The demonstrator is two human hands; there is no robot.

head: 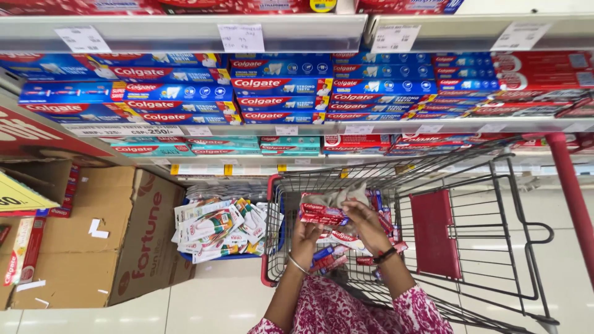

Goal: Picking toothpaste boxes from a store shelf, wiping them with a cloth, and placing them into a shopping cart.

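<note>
I stand over a wire shopping cart (495, 204) with red trim, parked at a shelf of boxed toothpaste. My left hand (304, 238), a thin bangle on its wrist, and my right hand (365, 226), a dark band on its wrist, together hold a small stack of red toothpaste boxes (323, 213) above the cart's front end. More red and blue toothpaste boxes (337, 247) lie in the cart under my hands. A crumpled clear wrap (346, 195) sits just beyond the held boxes. My sleeves are pink and patterned.
Shelves (185, 34) ahead carry rows of blue and red toothpaste boxes (281, 93) with price tags. On the floor to the left lie flattened brown cartons (93, 241) and a blue crate of packaged toothbrushes (216, 229). The cart's red child seat flap (433, 232) is on the right.
</note>
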